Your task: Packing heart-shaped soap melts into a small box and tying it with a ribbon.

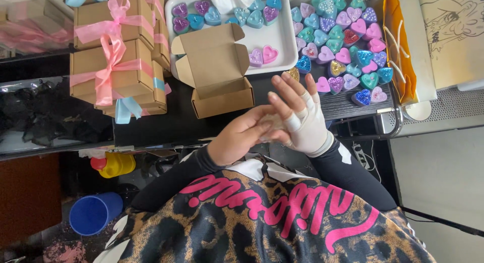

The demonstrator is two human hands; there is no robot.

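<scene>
Box (218, 76) lies open and unfilled on the table (166, 124), just beyond the hands. Something small and pale is pinched between left hand (241, 137) and bandaged right hand (302, 119), right fingers spread. Several ribboned boxes (113, 56) are stacked far left; many hearts (343, 46) lie loose far right.

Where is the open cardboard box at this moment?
In the head view, the open cardboard box stands on the dark table, left of centre, between the ribbon-tied boxes and the white tray, just beyond the left hand.
</scene>
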